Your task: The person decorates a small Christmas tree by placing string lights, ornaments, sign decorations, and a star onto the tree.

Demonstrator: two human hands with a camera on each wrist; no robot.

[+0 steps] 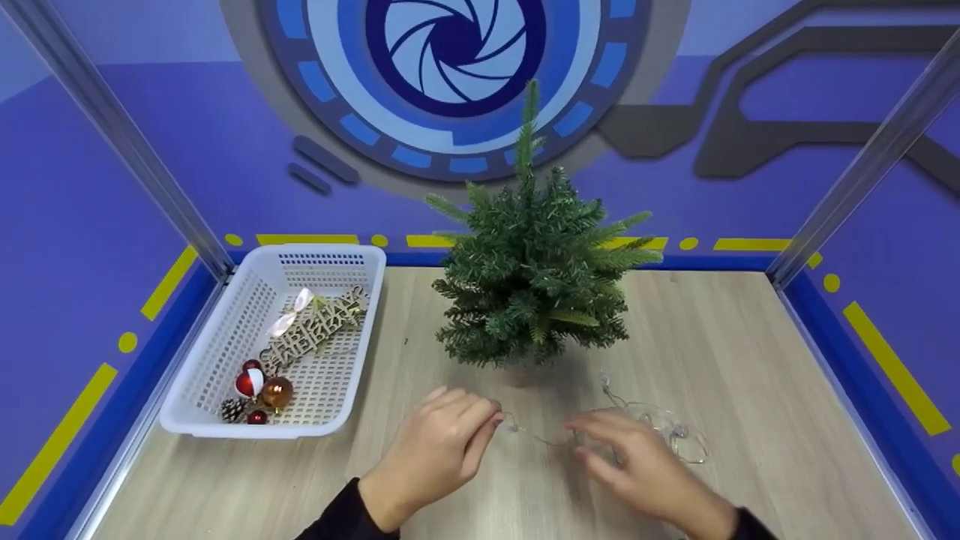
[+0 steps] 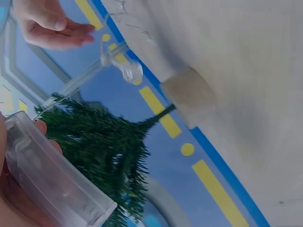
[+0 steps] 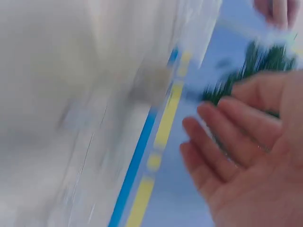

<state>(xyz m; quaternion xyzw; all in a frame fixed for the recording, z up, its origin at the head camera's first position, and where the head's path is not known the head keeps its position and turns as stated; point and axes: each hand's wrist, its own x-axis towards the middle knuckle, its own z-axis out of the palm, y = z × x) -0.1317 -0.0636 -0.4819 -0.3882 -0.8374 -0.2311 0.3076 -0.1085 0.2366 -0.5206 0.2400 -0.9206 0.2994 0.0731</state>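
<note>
My left hand (image 1: pixel 442 442) grips a clear plastic battery box (image 2: pixel 57 175), plain in the left wrist view but hidden by the hand in the head view. A thin wire of string lights (image 1: pixel 551 442) runs from the left fingertips toward my right hand (image 1: pixel 637 457). The right fingers are spread and relaxed in the right wrist view, with nothing between them. Beyond the right hand, the rest of the light string (image 1: pixel 679 433) lies in loose coils on the table. A small artificial Christmas tree (image 1: pixel 532 277) stands upright behind both hands on a pale round base (image 2: pixel 189 97).
At the left, a white plastic basket (image 1: pixel 174 409) holds a gold lettered ornament (image 1: pixel 319 330), a pink-white bow (image 1: pixel 292 311), several baubles (image 1: pixel 277 392) and a pine cone (image 1: pixel 233 409). Blue printed walls (image 1: pixel 150 225) enclose the wooden table (image 1: pixel 750 360) at the back and sides.
</note>
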